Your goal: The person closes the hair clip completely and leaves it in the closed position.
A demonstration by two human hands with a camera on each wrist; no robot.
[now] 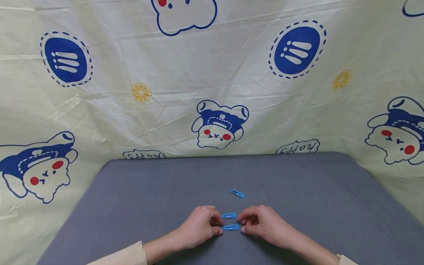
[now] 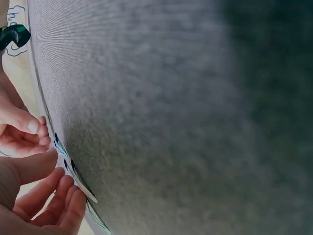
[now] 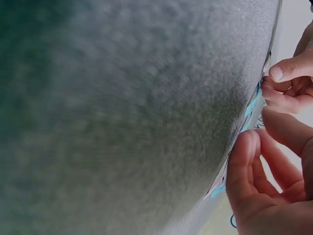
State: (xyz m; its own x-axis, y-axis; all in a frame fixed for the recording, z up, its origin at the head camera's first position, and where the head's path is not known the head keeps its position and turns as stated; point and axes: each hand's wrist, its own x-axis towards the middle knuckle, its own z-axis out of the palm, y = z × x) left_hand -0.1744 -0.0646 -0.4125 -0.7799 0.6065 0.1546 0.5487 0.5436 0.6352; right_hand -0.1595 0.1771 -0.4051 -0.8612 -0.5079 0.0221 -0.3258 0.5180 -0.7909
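Note:
Two blue snap hair clips lie on the grey tabletop, roughly parallel: the nearer clip (image 1: 231, 227) and, just beyond it, the middle clip (image 1: 229, 215). My left hand (image 1: 200, 226) is at their left ends, thumb tip beside the nearer clip. From the other side, my right hand (image 1: 266, 225) has its fingertips by their right ends. In both wrist views the left hand (image 2: 46, 196) and right hand (image 3: 271, 181) have loosely bent fingers, with a gap between thumb and fingers. A third blue hair clip (image 1: 237, 193) lies slanted farther back.
The grey cloth-covered table (image 1: 159, 187) has rounded far corners. Behind it hangs a pale curtain (image 1: 179, 73) printed with cartoon bears, blue badges and orange slices. A dark band (image 2: 14, 35) shows on the right wrist.

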